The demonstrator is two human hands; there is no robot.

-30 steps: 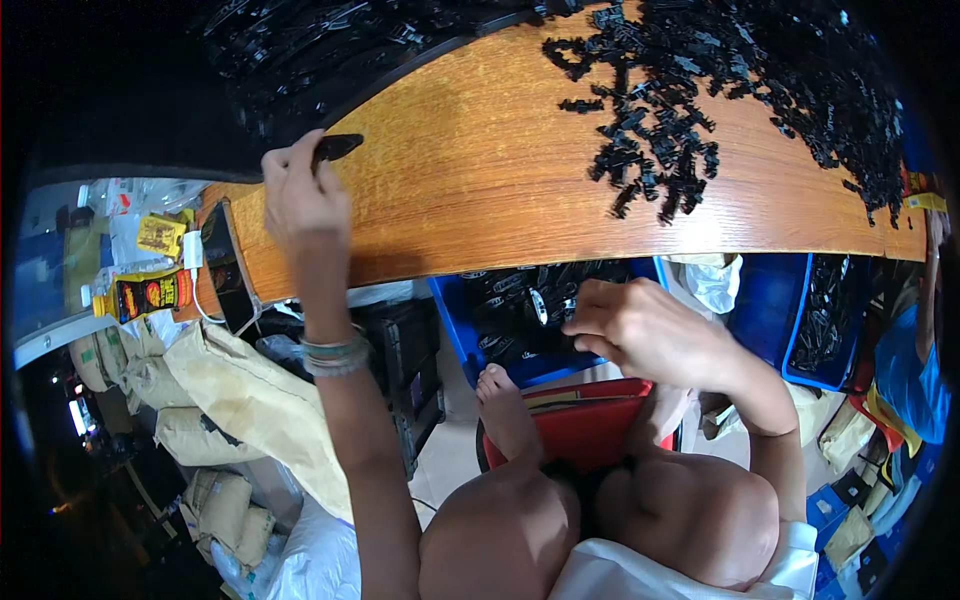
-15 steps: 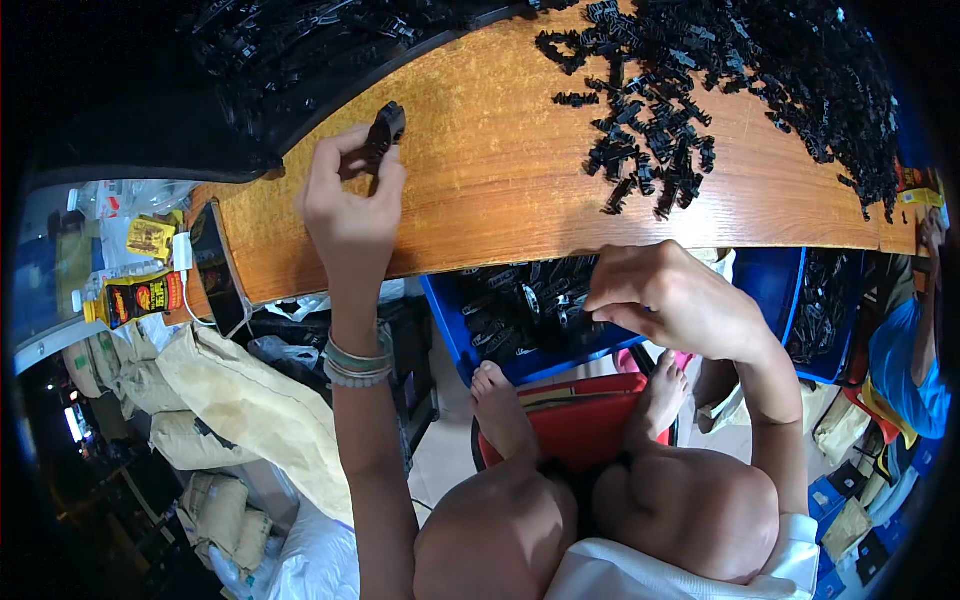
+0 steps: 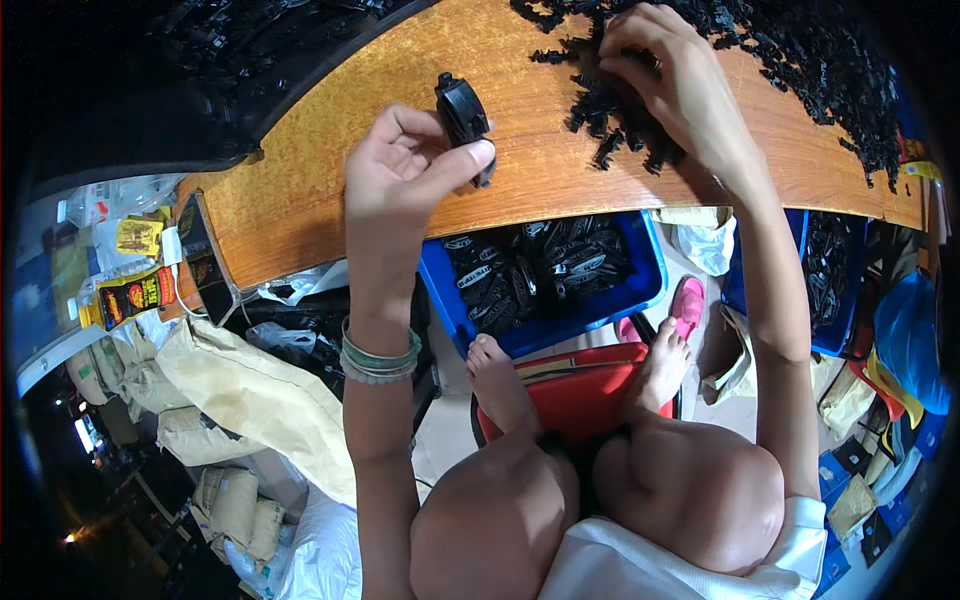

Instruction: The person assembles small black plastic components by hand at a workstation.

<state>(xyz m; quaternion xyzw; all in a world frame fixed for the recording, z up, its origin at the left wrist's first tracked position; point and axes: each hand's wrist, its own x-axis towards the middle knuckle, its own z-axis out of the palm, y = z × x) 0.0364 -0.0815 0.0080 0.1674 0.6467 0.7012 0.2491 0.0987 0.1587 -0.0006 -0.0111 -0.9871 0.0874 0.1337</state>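
Note:
My left hand is closed over the table, gripping a long, curved black plastic piece between thumb and fingers. The piece stands tilted, and its exact kind is unclear. At the right, my right hand reaches over the loose small black plastic parts. Its thumb and index finger are bent close together among them; whatever lies between the tips is too small to make out. Below the table edge, a blue bin holds many long black pieces like the one in my left hand.
A larger heap of small black parts covers the table's far right. Black pieces fill a dark container at the far left. Another blue bin stands right of my forearm. A red stool is between my feet.
My right hand has moved from above the blue bin up and away to the small parts on the table. My left hand has shifted right with the black piece, turning it.

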